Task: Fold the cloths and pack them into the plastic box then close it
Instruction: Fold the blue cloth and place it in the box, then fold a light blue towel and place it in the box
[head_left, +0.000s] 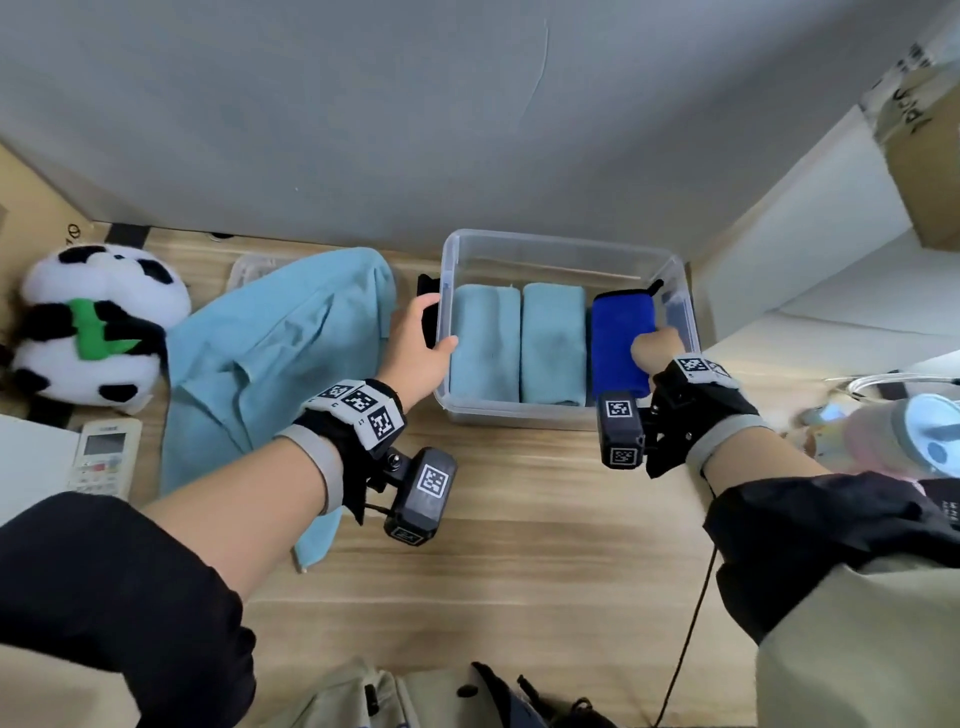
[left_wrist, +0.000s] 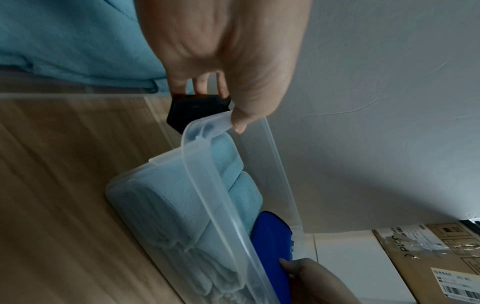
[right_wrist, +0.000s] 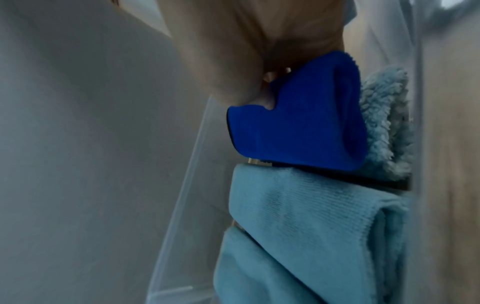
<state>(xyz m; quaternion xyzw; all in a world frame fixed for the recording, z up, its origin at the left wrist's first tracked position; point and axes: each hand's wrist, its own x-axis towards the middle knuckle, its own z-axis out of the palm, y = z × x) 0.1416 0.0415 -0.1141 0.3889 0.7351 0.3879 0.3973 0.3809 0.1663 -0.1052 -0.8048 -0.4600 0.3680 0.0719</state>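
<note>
Both forearms reach toward 12 o'clock. The left hand (head_left: 415, 348) sits at 10 o'clock of the right, thumb hooked over a rim, fingers curled outside. The right hand (head_left: 655, 349) points down, fingers closed around a fold.

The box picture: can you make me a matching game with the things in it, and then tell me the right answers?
Things:
1. dark blue cloth
2. toy panda
3. big light blue cloth
4. left hand

Where or how:
A. lies unfolded on the table left of the plastic box
B. grips the left rim of the box
C. in the right end of the box, held by the right hand
D. sits at the far left of the table

Right pairs: 1-C, 2-D, 3-A, 4-B.
</note>
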